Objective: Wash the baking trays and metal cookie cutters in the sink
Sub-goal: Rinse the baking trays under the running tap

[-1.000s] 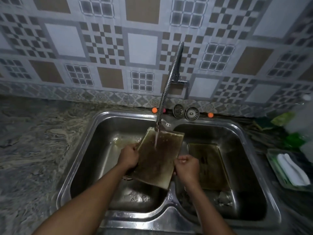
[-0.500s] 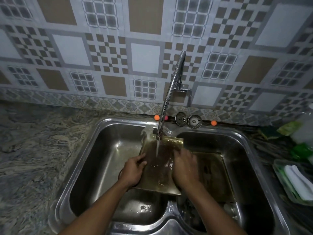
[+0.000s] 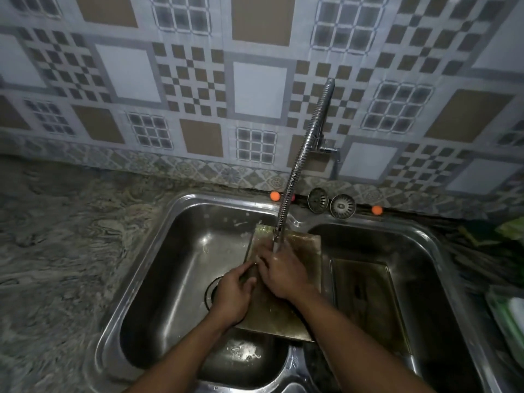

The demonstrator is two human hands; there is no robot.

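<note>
A brownish stained baking tray [image 3: 304, 251] is held tilted over the divider of the steel double sink [image 3: 158, 251], under the running faucet [image 3: 300, 163]. My left hand [image 3: 232, 296] grips the tray's left edge, fingers curled round it. My right hand [image 3: 280, 268] lies flat on the tray's face, fingers spread, right under the water stream. A second dark baking tray [image 3: 368, 299] lies in the right basin. No cookie cutters are visible.
Two metal drain strainers [image 3: 330, 204] and small orange balls [image 3: 274, 196] sit on the sink's back ledge. A marbled stone counter [image 3: 62, 239] runs to the left. At the right edge are a green tray with a white item [image 3: 510, 316] and green packets [image 3: 510, 228].
My right hand left the tray's right edge and slid up and left across its face under the stream. The tray tilted flatter. My left hand kept its grip.
</note>
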